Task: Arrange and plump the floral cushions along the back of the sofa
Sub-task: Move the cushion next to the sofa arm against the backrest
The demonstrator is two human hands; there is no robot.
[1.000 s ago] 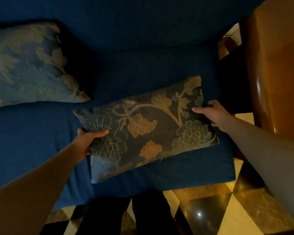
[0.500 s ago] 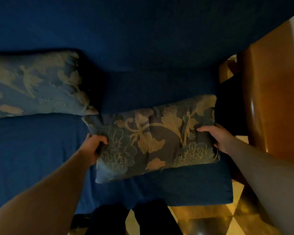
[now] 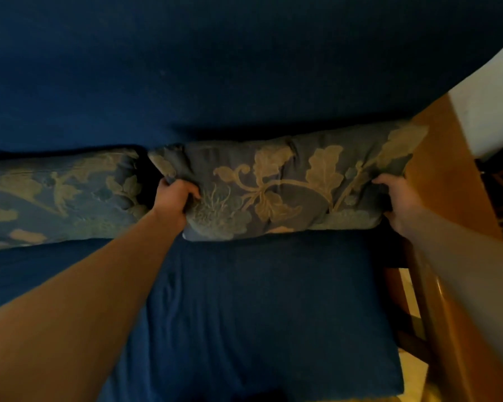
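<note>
Soft brocade floral cushion [image 3: 276, 184] looks light and squashy; my left hand [image 3: 173, 200] and right hand [image 3: 397, 198] clench its ends, where I'd plump it.

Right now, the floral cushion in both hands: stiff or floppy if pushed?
Probably soft: the held cushion puckers where the left hand grips its end. Likely light, since end grips by that and the right hand carry it. Unlikely to roll; it looks flat-sided.
</note>
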